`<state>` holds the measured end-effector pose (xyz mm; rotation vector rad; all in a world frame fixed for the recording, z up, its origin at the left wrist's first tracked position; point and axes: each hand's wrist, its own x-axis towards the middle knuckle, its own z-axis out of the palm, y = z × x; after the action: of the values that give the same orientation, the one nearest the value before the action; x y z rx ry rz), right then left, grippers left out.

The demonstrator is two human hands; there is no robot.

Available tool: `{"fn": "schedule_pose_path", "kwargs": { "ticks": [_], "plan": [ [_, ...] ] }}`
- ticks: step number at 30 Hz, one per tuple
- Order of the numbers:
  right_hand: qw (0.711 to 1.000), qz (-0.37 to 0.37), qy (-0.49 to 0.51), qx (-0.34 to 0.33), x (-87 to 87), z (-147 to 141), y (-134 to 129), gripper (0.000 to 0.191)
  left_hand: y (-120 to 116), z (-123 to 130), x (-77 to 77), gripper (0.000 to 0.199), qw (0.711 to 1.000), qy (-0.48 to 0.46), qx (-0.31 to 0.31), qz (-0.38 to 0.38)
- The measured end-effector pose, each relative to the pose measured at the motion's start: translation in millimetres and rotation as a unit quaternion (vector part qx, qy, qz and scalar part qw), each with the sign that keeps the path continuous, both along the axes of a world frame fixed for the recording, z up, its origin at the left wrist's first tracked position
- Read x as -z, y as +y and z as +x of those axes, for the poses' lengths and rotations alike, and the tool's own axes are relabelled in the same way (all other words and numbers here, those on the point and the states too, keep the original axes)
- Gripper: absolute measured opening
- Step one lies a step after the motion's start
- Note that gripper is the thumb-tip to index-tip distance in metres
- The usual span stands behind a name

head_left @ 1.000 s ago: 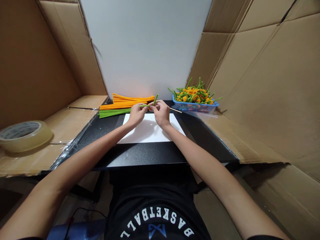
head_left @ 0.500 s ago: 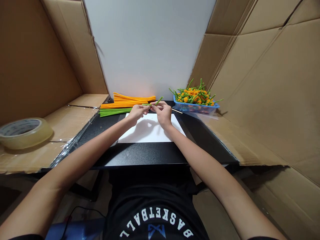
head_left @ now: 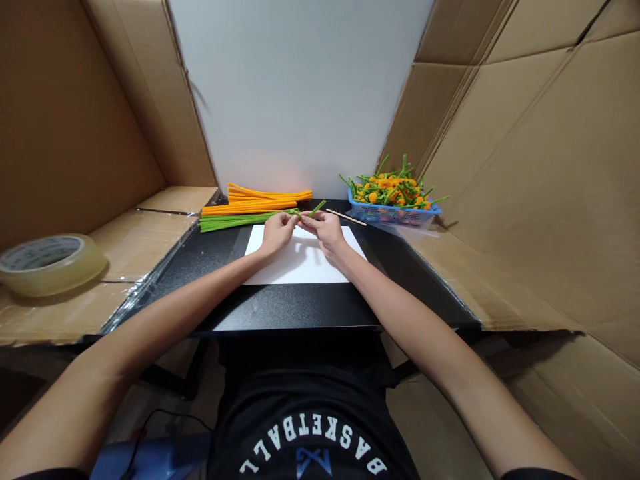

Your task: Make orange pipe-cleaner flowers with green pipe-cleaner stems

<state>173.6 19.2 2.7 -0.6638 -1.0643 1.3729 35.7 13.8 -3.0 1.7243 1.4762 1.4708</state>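
Above white sheet point(head_left: 300, 263), left hand point(head_left: 277, 232) and right hand point(head_left: 327, 230) pinching green stem point(head_left: 316, 209)

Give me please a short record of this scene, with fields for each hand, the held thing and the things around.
left hand: left hand pinches the green pipe cleaner
right hand: right hand pinches the same piece
under the hands: white sheet on the black table
behind: orange pipe cleaners and green pipe cleaners, thin wooden stick
right: blue basket of orange and green pieces
far left: tape roll on cardboard
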Motion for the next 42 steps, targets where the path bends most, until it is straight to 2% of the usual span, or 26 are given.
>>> {"fn": "schedule_pose_path", "kwargs": {
  "ticks": [4, 9, 19, 21, 23, 27, 31, 36, 42],
  "plan": [
    [1.000, -0.025, -0.010, 0.002, 3.0, -0.5, 1.0, 0.017, -1.6, -1.6, 2.6, 0.028, 0.999, 0.032, -0.025, 0.001],
    [0.999, -0.046, -0.020, 0.002, 3.5, -1.3, 0.9, 0.016, 1.1, -4.4, 9.7, 0.024, 0.999, 0.039, -0.008, 0.003],
    [0.996, -0.068, -0.057, -0.021, -2.6, 1.1, -5.8, 0.007, 7.0, -9.1, 10.3, 0.042, 0.998, -0.055, -0.026, 0.017],
    [0.996, -0.066, -0.068, -0.006, -1.7, -1.0, -5.9, 0.003, 6.7, -8.7, 10.7, 0.041, 0.995, -0.097, -0.012, 0.004],
    [0.996, -0.058, -0.072, 0.018, -0.5, -2.3, -5.4, 0.006, 4.4, -5.8, 10.9, 0.040, 0.987, -0.154, 0.031, -0.008],
    [0.996, -0.034, -0.072, 0.045, -0.2, -2.1, -4.7, 0.010, -2.1, 2.5, 9.8, 0.039, 0.957, -0.268, 0.109, -0.019],
    [0.994, -0.011, -0.094, 0.052, -1.9, -3.8, -6.0, 0.018, -5.0, 6.5, 6.6, 0.032, 0.938, -0.327, 0.109, -0.040],
    [0.991, 0.019, -0.121, 0.062, -0.9, -7.8, -5.0, 0.028, -6.3, 8.7, 1.9, 0.021, 0.930, -0.349, 0.102, -0.050],
    [0.980, 0.056, -0.112, 0.154, 1.9, -4.3, -0.2, 0.026, -6.3, 12.2, 2.1, 0.024, 0.929, -0.356, 0.096, -0.032]
  ]
}}
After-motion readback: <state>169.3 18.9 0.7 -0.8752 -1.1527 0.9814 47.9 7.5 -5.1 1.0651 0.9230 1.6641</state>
